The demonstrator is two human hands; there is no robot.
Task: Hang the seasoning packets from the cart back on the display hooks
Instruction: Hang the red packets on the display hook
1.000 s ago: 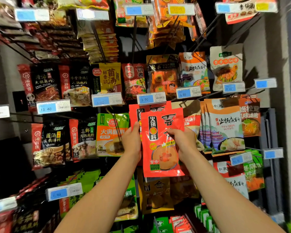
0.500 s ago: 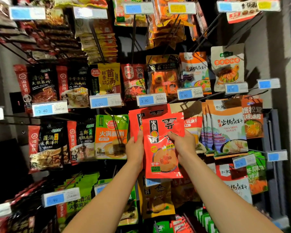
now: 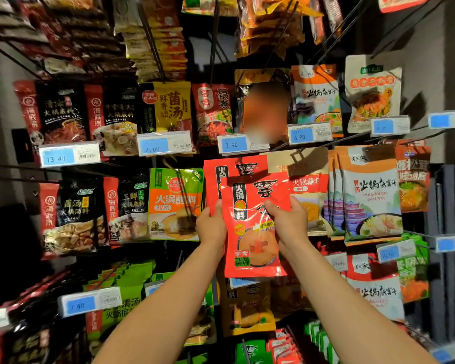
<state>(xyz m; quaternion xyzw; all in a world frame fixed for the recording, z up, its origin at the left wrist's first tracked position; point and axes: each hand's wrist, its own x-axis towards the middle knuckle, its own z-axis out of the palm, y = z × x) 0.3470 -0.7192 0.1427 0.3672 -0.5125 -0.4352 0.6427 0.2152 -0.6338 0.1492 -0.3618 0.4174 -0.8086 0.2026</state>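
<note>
Before the display hooks (image 3: pixel 297 156), red seasoning packet (image 3: pixel 252 222) in both hands' curled fingers (image 3: pixel 273 208).

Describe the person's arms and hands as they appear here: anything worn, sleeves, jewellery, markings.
Both forearms are bare up to the bottom edge of the frame; no sleeve shows. The left hand and right hand wear no gloves. No watch, bracelet or ring shows, and no markings show on either arm. The fingernails cannot be made out.
</note>
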